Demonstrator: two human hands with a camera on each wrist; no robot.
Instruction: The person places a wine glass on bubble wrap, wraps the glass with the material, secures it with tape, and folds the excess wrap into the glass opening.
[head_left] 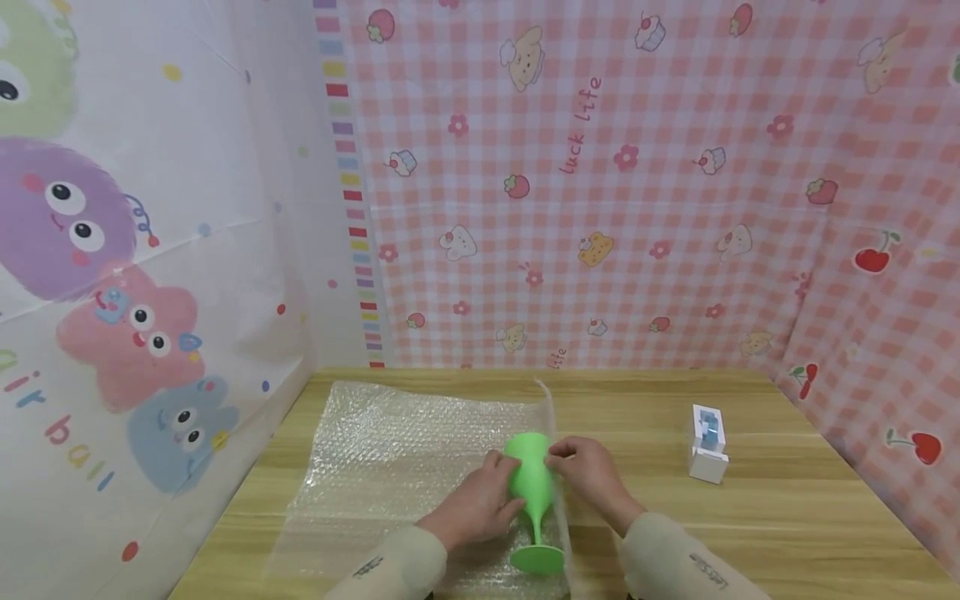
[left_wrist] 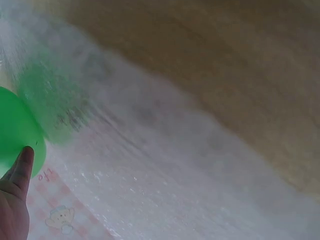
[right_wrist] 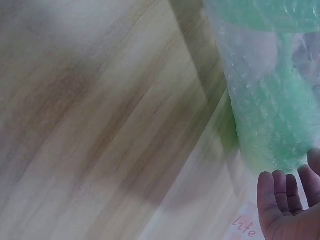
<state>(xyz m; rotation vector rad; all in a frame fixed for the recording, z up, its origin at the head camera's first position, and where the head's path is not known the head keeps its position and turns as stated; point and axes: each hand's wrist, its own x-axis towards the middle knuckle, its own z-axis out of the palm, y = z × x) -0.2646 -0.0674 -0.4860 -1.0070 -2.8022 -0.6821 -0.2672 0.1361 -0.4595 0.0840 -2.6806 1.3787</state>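
A bright green goblet (head_left: 531, 479) lies on its side on a sheet of clear bubble wrap (head_left: 397, 450), its foot toward me and its bowl away. My left hand (head_left: 480, 500) holds the bowl from the left, thumb and fingers against it; in the left wrist view the fingertips touch the green surface. Along the goblet's right side the wrap's edge stands raised. There my right hand (head_left: 596, 475) pinches that edge near the rim. Seen from the right wrist, the goblet shows blurred green through the upright wrap (right_wrist: 270, 110), with the fingers (right_wrist: 281, 192) at its edge.
A small white box (head_left: 707, 446) with a blue patch on top stands at the right of the wooden table (head_left: 637, 408). A pink checked cloth (head_left: 585, 208) hangs behind the table, and a white printed cloth (head_left: 247, 208) hangs on the left.
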